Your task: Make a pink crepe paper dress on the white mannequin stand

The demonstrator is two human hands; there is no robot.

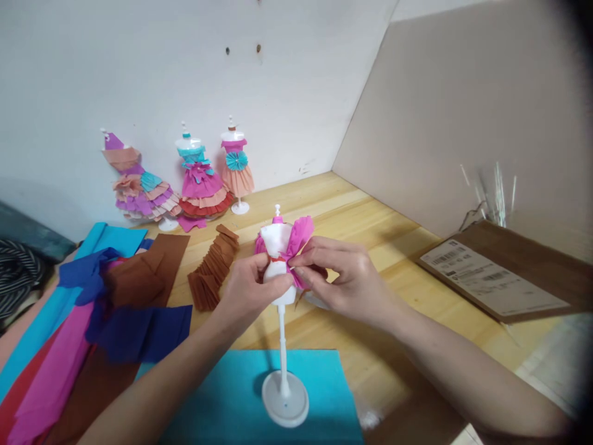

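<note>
A small white mannequin (277, 238) stands upright on a white round base (285, 398), which rests on a blue sheet (324, 383). Magenta crepe paper (302, 235) is at its shoulder and side, and a thin red band circles its waist. My left hand (250, 281) grips the mannequin's waist between thumb and fingers. On the other side, my right hand (345, 275) pinches the magenta paper near the waist, with thumb and forefinger close together. The far side of the mannequin is hidden.
Three dressed mannequins (139, 185) stand along the back wall. Pleated brown paper (214, 269) lies left of my hands, beside a pile of coloured crepe paper (139, 334). To the right is a labelled cardboard package (491, 272) with clear sticks behind it.
</note>
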